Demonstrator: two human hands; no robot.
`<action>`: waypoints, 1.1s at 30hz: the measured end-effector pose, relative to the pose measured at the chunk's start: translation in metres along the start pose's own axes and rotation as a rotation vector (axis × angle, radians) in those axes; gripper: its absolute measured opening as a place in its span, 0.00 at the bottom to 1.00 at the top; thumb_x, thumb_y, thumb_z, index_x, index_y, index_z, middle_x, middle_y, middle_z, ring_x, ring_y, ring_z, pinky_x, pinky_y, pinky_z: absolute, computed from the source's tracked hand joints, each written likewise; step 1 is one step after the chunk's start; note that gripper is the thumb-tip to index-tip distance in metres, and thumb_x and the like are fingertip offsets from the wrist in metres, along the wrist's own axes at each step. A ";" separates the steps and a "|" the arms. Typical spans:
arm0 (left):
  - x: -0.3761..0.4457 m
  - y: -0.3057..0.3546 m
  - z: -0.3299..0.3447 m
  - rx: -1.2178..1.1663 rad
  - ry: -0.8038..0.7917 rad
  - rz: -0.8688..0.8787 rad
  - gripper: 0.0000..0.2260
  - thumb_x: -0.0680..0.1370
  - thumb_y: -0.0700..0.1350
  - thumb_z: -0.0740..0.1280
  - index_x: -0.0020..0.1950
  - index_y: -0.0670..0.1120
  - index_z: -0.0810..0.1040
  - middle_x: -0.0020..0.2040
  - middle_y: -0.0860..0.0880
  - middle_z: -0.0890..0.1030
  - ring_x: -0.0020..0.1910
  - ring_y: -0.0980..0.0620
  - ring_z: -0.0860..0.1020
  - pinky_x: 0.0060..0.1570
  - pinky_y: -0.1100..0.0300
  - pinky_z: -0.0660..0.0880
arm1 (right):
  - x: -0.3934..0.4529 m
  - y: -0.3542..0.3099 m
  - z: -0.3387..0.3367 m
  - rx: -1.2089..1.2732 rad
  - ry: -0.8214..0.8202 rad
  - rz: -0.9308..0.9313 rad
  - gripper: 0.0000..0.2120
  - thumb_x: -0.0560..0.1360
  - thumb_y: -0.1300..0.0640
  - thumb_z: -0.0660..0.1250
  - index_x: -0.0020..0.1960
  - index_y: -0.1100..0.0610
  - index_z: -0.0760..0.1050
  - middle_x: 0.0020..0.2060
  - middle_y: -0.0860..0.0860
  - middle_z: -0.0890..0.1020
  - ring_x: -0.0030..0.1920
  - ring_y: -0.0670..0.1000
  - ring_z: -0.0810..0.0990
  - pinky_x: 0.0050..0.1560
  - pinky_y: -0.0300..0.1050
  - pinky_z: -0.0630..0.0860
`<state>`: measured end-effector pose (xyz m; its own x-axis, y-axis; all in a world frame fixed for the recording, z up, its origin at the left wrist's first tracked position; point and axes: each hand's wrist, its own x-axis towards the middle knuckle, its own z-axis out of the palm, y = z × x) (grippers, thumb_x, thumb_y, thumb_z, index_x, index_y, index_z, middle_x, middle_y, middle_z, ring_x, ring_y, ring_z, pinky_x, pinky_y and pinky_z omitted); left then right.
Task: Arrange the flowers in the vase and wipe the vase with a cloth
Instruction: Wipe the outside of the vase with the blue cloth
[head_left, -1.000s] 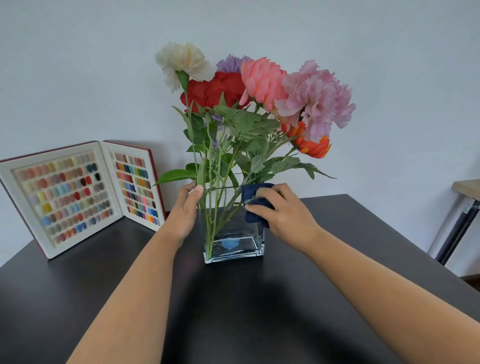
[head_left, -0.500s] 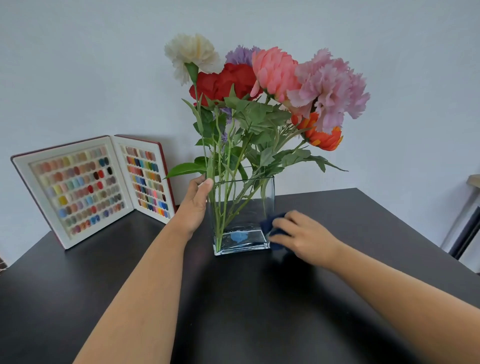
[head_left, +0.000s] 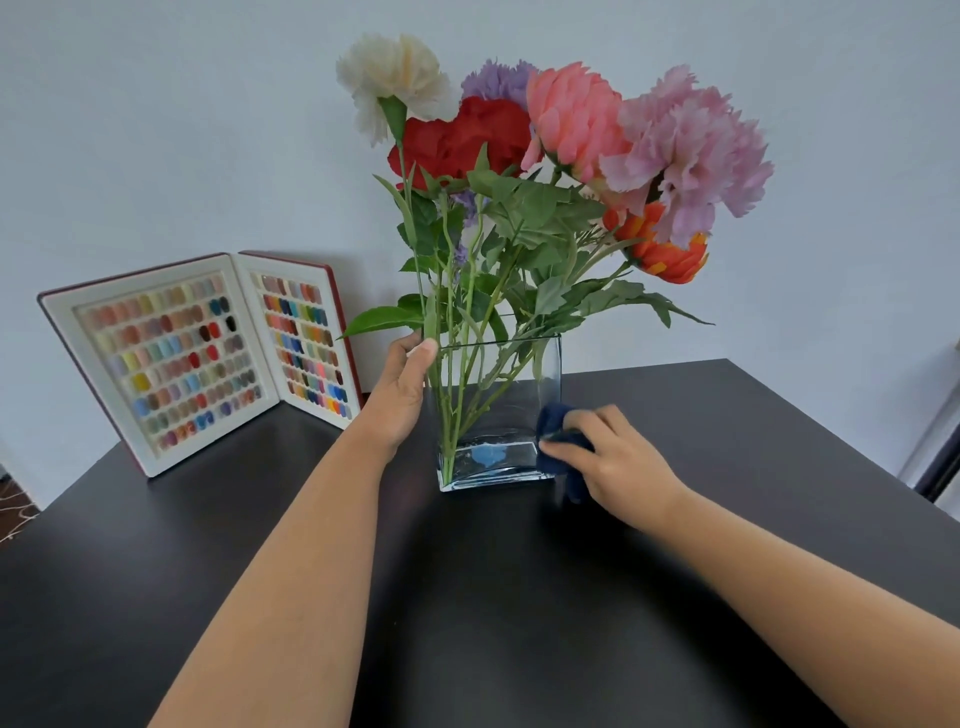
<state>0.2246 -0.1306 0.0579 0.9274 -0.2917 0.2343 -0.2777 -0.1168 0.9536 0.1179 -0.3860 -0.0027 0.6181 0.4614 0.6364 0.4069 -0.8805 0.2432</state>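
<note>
A clear square glass vase stands upright on the dark table. It holds a bunch of flowers in white, red, purple, pink and orange, with green stems and leaves. My left hand grips the vase's upper left corner, thumb at the rim. My right hand presses a dark blue cloth against the lower right side of the vase, near its base. Part of the cloth is hidden under my fingers.
An open white case of coloured nail samples leans against the wall at the back left of the table. A dark table leg or stand shows at the right edge. The grey wall is close behind the vase.
My right hand slid the cloth down from the vase's upper right rim to its lower right side. My left hand kept its hold on the upper left corner.
</note>
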 end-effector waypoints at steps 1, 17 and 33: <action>0.000 0.000 0.000 0.000 0.002 0.001 0.35 0.69 0.73 0.56 0.71 0.55 0.63 0.70 0.51 0.69 0.70 0.53 0.65 0.69 0.50 0.60 | -0.006 -0.001 0.003 -0.020 -0.067 -0.045 0.21 0.63 0.63 0.77 0.56 0.56 0.81 0.51 0.57 0.79 0.45 0.59 0.76 0.47 0.51 0.79; 0.001 0.003 0.007 0.038 0.068 0.017 0.30 0.71 0.71 0.53 0.66 0.54 0.64 0.58 0.58 0.72 0.57 0.63 0.69 0.49 0.64 0.63 | 0.051 -0.082 0.026 -0.119 -0.135 -0.342 0.12 0.74 0.57 0.62 0.54 0.53 0.81 0.51 0.50 0.80 0.47 0.53 0.77 0.47 0.45 0.76; -0.006 0.001 0.007 0.002 0.045 0.032 0.27 0.74 0.65 0.54 0.67 0.51 0.64 0.61 0.54 0.71 0.62 0.57 0.68 0.53 0.65 0.62 | 0.014 -0.043 0.009 -0.268 -0.185 -0.285 0.14 0.75 0.59 0.56 0.50 0.55 0.81 0.50 0.52 0.80 0.46 0.55 0.78 0.42 0.47 0.76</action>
<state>0.2166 -0.1357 0.0557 0.9284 -0.2523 0.2727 -0.3076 -0.1104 0.9451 0.1146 -0.3404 -0.0109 0.6262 0.6804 0.3807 0.4047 -0.7011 0.5871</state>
